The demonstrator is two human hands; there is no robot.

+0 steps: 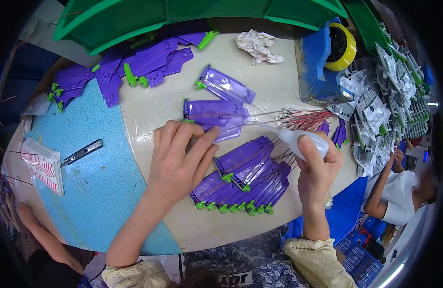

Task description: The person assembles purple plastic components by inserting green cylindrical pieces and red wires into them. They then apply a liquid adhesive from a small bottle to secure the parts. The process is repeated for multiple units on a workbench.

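My left hand (pixel 178 156) is closed, its fingertips gripping the lower edge of a purple plastic part (pixel 212 109) on the table. In my right hand (pixel 318 165) is a translucent white squeeze bottle (pixel 293 140), tilted so its thin nozzle points left over that part's right end. Thin wires lie along the part, joining a bundle of red and dark wires (pixel 310 117). Just beyond it sits another purple part (pixel 228 85) with a green end. Nearer me, several wired purple parts (pixel 250 180) overlap in a fanned row, green tips toward me.
More purple parts (pixel 149 55) lie at the far left below a green bin (pixel 120 21). A blue tape dispenser (pixel 315 62), crumpled tissue (pixel 258 45), black knife (pixel 82 152) and label sheets (pixel 43 165) surround the workspace. Grey parts (pixel 375 110) pile up right. People sit both sides.
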